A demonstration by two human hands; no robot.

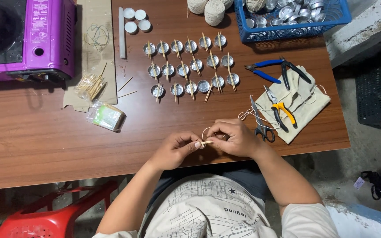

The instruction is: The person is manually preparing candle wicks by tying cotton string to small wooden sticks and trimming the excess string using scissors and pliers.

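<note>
My left hand (176, 149) and my right hand (234, 137) meet near the front edge of the brown wooden table (45, 132). Together they pinch a short wooden stick (206, 143) with a loop of pale wick string (205, 131) rising from it. Beyond my hands, several small metal candle cups (190, 66) stand in three rows, each with a thin stick laid across its top.
Scissors (261, 123), yellow-handled cutters (279, 108) and blue pliers (267, 68) lie on a beige cloth (305, 103) at right. A blue basket (287, 26) of metal cups and twine balls (210, 9) sit at the back. Left: a purple stove (27, 39), loose sticks (91, 86), a packet (106, 117). A red stool (54, 216) is below.
</note>
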